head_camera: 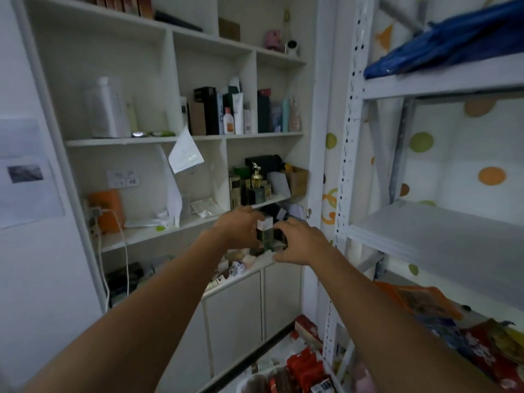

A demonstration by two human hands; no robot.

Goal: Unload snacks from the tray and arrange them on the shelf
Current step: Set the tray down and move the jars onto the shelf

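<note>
My left hand (pixel 241 226) is out at full reach, its fingers curled round the left side of a small box (pixel 265 232), dark green with a white top. My right hand (pixel 301 243) comes in from the other side, fingers bent toward the box's right edge and thumb spread low. The blur keeps me from saying whether it has contact or only cups beside the box.

The box stands upright at the front of the white cabinet (pixel 198 140), at the ledge just above the doors, with small loose cartons scattered below it. I cannot tell if it rests on the ledge or is carried.

I judge it a light, stiff cardboard carton. It should take a pinch on two opposite side walls, and thin walls like these would dent under a hard squeeze. I would hold it low on the green body and leave the white top alone, since that may be a cap that lifts off.

The snacks lie well apart from it. The red snack packets (pixel 302 361) are down at the bottom edge, in what may be the tray, though it is too cropped to be sure. An orange bag (pixel 411 300) lies on a lower board of the metal rack (pixel 344 165) to my right. Those look like soft, slick film pouches, light and crushable. They are best taken flat across the body or by a sealed edge.
</note>
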